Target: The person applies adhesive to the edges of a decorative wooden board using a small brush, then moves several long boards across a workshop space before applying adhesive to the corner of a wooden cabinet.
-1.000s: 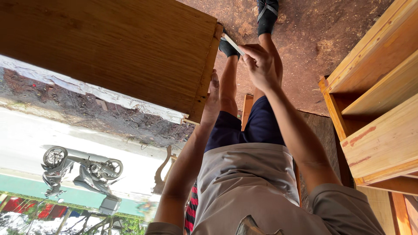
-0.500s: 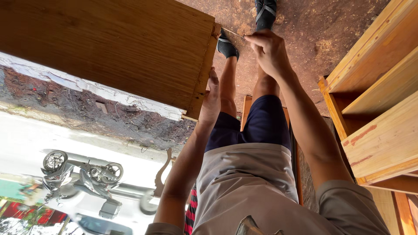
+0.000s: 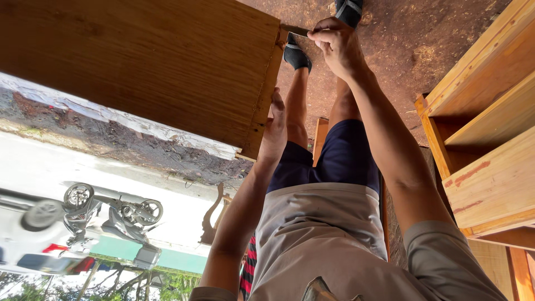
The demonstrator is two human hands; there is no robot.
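A large brown wooden panel (image 3: 145, 61) fills the upper left. My left hand (image 3: 276, 120) presses flat against its right edge, near the lower corner. My right hand (image 3: 334, 47) is closed on a thin metal blade-like tool (image 3: 293, 29) whose tip touches the panel's upper right corner. My legs, in dark blue shorts (image 3: 329, 159), stretch up to my feet in dark sandals (image 3: 295, 56) on the dirt floor (image 3: 412, 50).
Stacked pale wooden frames or shelves (image 3: 490, 128) stand at the right. A narrow wooden strip (image 3: 320, 134) shows between my legs. A parked motorbike (image 3: 111, 212), a road and trees appear upside down at the lower left, with a carved wooden leg (image 3: 214, 212) nearby.
My right hand has shifted slightly left along the panel's top corner with the tool. The left hand stays on the panel's edge. The view has tilted a little.
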